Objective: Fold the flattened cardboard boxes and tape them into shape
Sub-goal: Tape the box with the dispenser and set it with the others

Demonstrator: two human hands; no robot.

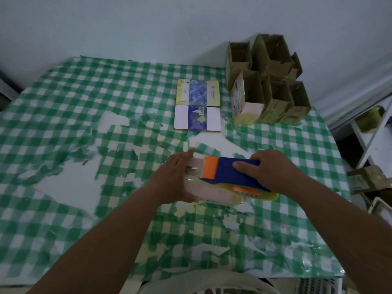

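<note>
Head view gives me a pale wall (148,28) behind a tabletop (63,128) covered in a green-and-white checked cloth, its print worn away in white patches. Far right against the wall I see a cluster of folded brown boxes (267,81) standing open-topped. Just left of them lie the flattened boxes (198,105), printed blue and yellow. Near me, a pinkish box (210,190) sits on the cloth. My left hand (174,179) lies against its left side, fingers straight. My right hand (267,170) grips a blue-and-orange tape dispenser (224,171) resting on top of the box.
</note>
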